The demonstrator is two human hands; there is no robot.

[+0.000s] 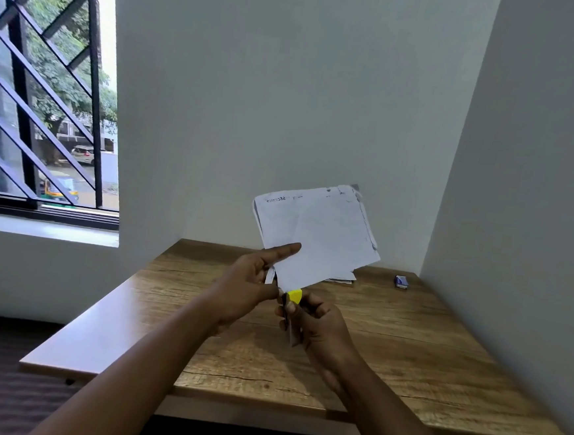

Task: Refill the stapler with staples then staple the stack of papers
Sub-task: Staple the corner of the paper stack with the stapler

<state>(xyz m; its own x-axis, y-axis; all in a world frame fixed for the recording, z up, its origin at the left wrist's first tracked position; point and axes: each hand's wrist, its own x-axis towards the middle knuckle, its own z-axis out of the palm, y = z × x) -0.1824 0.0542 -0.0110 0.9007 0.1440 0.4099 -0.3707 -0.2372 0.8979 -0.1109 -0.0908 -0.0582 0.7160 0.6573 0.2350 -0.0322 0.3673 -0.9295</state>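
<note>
Left hand (251, 285) pinches raised papers (315, 233); right hand (318, 326) grips stapler (293, 307).

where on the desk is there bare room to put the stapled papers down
The near half of the wooden desk, below both hands, is bare. So is the left strip by the window-side edge. The back is busier: loose papers lie mid-back, and a small blue box sits at the back right. Bare wood lies between those two.
</note>
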